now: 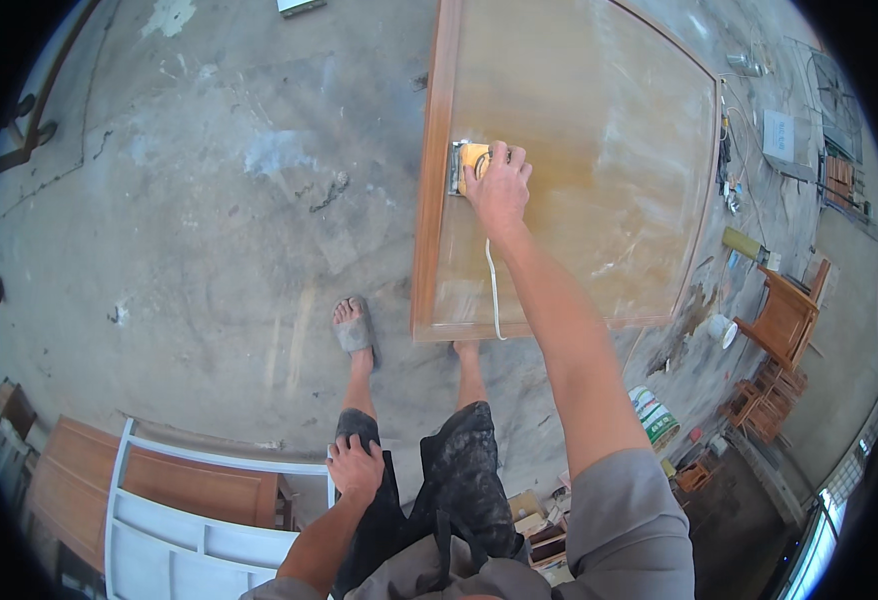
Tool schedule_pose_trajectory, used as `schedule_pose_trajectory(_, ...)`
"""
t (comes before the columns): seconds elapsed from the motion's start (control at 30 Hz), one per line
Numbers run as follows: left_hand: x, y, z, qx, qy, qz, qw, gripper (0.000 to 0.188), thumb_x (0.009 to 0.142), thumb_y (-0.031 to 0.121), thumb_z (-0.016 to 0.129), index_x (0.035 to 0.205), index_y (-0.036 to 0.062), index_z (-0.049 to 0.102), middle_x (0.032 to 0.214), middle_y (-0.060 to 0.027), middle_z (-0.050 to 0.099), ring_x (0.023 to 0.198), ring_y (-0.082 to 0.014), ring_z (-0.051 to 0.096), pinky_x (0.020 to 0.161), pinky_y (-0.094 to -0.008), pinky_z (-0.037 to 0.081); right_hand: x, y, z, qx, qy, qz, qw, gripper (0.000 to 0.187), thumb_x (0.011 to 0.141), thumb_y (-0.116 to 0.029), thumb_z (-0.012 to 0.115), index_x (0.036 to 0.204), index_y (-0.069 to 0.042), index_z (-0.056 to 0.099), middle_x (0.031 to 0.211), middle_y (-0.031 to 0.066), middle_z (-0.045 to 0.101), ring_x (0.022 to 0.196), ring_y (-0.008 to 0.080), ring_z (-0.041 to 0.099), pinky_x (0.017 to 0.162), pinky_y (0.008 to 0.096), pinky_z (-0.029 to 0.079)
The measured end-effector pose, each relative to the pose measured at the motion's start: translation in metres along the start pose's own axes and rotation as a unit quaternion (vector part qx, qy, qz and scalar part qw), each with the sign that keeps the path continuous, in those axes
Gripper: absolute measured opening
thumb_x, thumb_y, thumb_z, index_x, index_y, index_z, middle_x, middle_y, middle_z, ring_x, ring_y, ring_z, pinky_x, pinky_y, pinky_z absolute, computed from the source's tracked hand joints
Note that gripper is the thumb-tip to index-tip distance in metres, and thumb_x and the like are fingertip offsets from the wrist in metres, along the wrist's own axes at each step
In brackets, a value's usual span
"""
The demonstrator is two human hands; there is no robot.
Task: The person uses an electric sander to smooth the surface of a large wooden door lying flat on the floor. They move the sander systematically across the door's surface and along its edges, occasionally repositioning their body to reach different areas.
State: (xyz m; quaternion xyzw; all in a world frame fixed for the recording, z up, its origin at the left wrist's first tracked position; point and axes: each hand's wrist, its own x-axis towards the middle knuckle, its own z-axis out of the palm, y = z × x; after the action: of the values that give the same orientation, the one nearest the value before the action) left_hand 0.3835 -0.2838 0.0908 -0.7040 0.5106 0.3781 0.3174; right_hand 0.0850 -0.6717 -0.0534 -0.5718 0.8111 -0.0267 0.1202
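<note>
My right hand (500,190) is wrapped over a yellow power sander (473,158), whose dark pad sits flat on a large brown wooden panel (579,170) close to its raised left border. A white cord (494,290) runs from the sander toward me over the panel's near edge. The panel's surface is partly dusty and pale. My left hand (356,465) holds nothing; it rests on my left leg at the dusty dark shorts, fingers apart.
At the lower left stand a white frame (204,538) and a brown wooden panel (69,485). To the right are a wooden chair (787,318), a white bucket (722,330), a green-and-white bucket (654,415) and a white box (779,135). My sandalled left foot (352,325) is on the concrete floor.
</note>
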Motion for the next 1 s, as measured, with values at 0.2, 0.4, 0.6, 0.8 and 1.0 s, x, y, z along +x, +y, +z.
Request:
schedule_pose_trajectory(0.2,-0.001,0.000,-0.003,-0.008,0.001,-0.003,1.000,0.042,0.093,0.038,0.062,0.117,0.0047,0.069,0.122,-0.0171,0.065,0.116,-0.0383,0.060,0.097,-0.0517,0.048,-0.030,-0.005,0.008,0.015,-0.002,0.015,1.000,0.053,0.085,-0.028,0.081,0.125,-0.008,0.052,0.127,0.0162,0.048,0.117,0.0393,0.052,0.083,0.0477,0.061)
schedule_pose_trajectory(0.4,-0.001,-0.006,0.004,-0.014,0.008,0.002,1.000,0.041,0.094,0.040,0.060,0.113,0.0052,0.069,0.121,-0.0160,0.064,0.117,-0.0368,0.059,0.096,-0.0520,0.048,-0.130,0.013,0.022,0.031,0.007,0.022,0.999,0.053,0.082,-0.028,0.084,0.123,-0.009,0.055,0.126,0.0170,0.051,0.115,0.0398,0.053,0.088,0.0484,0.057)
schedule_pose_trajectory(0.6,-0.002,-0.009,0.002,-0.013,0.010,0.009,1.000,0.040,0.094,0.039,0.060,0.112,0.0045,0.070,0.121,-0.0163,0.064,0.116,-0.0371,0.059,0.095,-0.0513,0.048,-0.218,0.029,0.033,0.013,0.014,0.016,1.000,0.049,0.085,-0.028,0.081,0.122,-0.009,0.056,0.129,0.0139,0.050,0.119,0.0378,0.051,0.080,0.0478,0.063)
schedule_pose_trajectory(0.8,-0.001,-0.015,0.006,-0.005,0.029,0.028,0.999,0.041,0.094,0.040,0.060,0.112,0.0049,0.070,0.120,-0.0163,0.065,0.114,-0.0369,0.060,0.094,-0.0507,0.048,-0.260,0.034,0.036,0.033,0.025,0.022,0.999,0.048,0.083,-0.027,0.082,0.120,-0.009,0.056,0.126,0.0127,0.053,0.115,0.0372,0.054,0.077,0.0471,0.064)
schedule_pose_trajectory(1.0,-0.001,-0.014,-0.001,0.018,0.018,0.032,0.999,0.041,0.094,0.040,0.059,0.114,0.0052,0.070,0.123,-0.0161,0.065,0.116,-0.0364,0.060,0.095,-0.0502,0.049,-0.277,0.038,0.040,-0.002,0.037,0.014,0.999,0.046,0.083,-0.028,0.082,0.118,-0.010,0.057,0.125,0.0121,0.054,0.114,0.0362,0.056,0.074,0.0455,0.065)
